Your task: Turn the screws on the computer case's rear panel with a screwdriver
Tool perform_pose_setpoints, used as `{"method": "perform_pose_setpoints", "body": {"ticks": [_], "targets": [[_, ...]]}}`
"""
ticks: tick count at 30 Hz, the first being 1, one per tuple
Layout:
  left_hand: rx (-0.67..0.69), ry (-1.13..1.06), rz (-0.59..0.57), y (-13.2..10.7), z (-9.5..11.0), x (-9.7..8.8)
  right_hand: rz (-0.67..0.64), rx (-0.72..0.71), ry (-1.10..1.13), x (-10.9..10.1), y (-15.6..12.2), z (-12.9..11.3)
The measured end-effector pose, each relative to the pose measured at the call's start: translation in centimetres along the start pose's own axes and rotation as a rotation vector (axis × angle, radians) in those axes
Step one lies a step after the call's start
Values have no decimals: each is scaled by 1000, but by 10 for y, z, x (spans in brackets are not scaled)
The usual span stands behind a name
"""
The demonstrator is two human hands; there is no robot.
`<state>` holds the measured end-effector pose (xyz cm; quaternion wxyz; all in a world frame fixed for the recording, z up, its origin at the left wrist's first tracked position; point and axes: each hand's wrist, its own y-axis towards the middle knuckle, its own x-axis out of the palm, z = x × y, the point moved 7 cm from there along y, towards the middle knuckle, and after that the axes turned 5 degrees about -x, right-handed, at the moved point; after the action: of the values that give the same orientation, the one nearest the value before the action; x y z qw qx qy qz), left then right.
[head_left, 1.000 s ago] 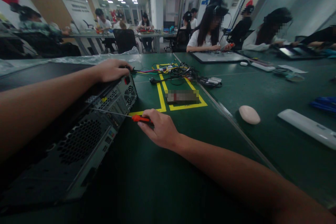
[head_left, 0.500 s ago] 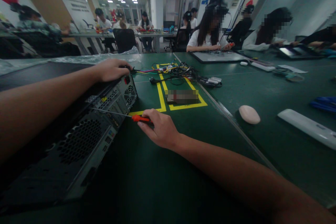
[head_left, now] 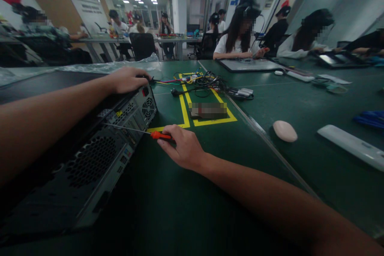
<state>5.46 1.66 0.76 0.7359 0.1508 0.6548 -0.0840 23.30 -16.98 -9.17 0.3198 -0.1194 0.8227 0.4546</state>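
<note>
A black computer tower case (head_left: 90, 172) lies on its side at the left, its grey rear panel with vents and ports turned toward me. My left hand (head_left: 127, 80) lies on top of the case near its far rear corner, fingers extended toward the edge. A screwdriver with an orange and black handle (head_left: 157, 135) is gripped in my right hand (head_left: 187, 148), just right of the rear panel. Its long thin shaft points left to the panel's upper edge, by a small piece of clear plastic (head_left: 104, 113). Whether the tip sits in a screw is too dark to tell.
Yellow tape (head_left: 186, 116) marks the green table (head_left: 228, 176). Behind are a cable bundle (head_left: 210, 82) and a blurred-out flat item (head_left: 208, 110). To the right lie a pinkish oval object (head_left: 285, 131) and a long white device (head_left: 354, 146). Co-workers sit across the table.
Both my hands, the screwdriver and the case keep nearly the same position. In the background, a distant seated person has raised their hands.
</note>
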Motion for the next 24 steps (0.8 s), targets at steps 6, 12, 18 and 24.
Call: {"method": "perform_pose_setpoints", "body": {"ticks": [6, 12, 18, 24], "targets": [[2, 18, 1, 0, 1, -1, -9, 16, 5, 1, 0, 1], [2, 11, 6, 0, 1, -1, 2, 5, 4, -1, 0, -1], [0, 26, -5, 1, 0, 0, 29, -1, 11, -3, -1, -3], [-2, 1, -2, 2, -2, 1, 39, 1, 21, -6, 0, -4]]}}
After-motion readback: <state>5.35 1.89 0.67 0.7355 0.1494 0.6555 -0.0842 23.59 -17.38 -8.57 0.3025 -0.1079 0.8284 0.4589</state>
